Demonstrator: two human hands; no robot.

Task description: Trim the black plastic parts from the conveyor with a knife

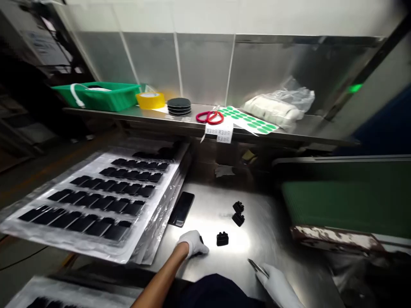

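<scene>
Left hand (193,243) gloved, clenched on small black part; black clip (222,238) just right; right hand (276,285) gripping tweezers (257,267); phone (182,208) beyond.

Middle of the steel table (272,239) is mostly open, just three small black blocks (238,219) and a dark slab (181,208) scattered lower centre. Left side is walled off by the stacked trays (93,201), right by the green conveyor (346,201). The cluttered shelf (192,124) overhangs the back, centre frame.
</scene>
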